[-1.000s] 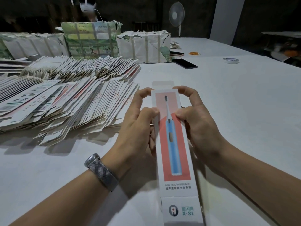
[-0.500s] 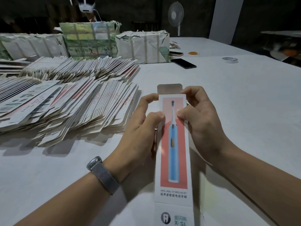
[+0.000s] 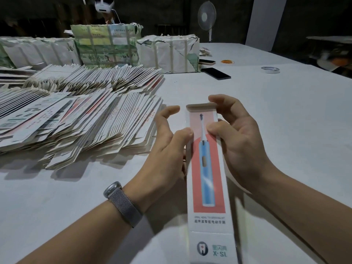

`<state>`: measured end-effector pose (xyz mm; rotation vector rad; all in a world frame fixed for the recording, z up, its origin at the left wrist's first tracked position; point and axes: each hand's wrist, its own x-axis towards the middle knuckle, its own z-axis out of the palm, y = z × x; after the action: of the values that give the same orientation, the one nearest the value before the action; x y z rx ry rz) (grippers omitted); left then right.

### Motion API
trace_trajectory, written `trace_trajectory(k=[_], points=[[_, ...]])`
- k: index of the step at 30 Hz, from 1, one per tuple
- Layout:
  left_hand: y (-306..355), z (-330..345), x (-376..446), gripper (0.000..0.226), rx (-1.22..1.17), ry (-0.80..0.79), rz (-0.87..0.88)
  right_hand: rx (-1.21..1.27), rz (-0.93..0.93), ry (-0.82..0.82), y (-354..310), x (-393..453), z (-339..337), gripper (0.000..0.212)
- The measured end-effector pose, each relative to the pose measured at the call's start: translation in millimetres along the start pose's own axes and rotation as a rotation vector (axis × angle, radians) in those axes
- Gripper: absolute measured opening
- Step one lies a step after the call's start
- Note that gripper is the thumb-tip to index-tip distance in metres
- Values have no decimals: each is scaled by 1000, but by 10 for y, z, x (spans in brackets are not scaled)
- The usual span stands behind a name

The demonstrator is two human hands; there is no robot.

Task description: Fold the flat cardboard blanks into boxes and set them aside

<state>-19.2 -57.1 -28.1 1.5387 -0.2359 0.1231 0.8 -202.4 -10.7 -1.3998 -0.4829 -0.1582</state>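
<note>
A white counter (image 3: 266, 115) in a dim room carries fanned flat blanks (image 3: 80, 119) at far left. The toothbrush box (image 3: 206, 168) runs lengthwise near to far between both hands; the right hand (image 3: 234, 141) pinches its far end flap, the left hand (image 3: 169, 149) grips its left edge.

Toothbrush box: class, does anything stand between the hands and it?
Nothing visible does. The left hand and right hand already hold the toothbrush box by its far end, thumbs on its printed face, beside the stacked flat blanks.
</note>
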Motion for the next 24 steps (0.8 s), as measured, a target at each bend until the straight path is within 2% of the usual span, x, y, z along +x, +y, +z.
trace_trajectory(k=[4, 11, 16, 20, 24], points=[[-20, -17, -2, 33, 28, -52, -2, 20, 35, -7, 23, 10, -18, 27], [-29, -19, 15, 40, -89, -92, -28, -36, 55, -26, -9, 8, -46, 22], [-84, -21, 23, 37, -95, -141, -17, -64, 87, 30, -52, 28, -41, 10], [-80, -21, 7, 34, -51, -172, -16, -64, 156, 114, -52, 40, -37, 17], [-89, -4, -2, 28, -35, -150, -22, -57, 253, 98, -49, 45, -26, 5]])
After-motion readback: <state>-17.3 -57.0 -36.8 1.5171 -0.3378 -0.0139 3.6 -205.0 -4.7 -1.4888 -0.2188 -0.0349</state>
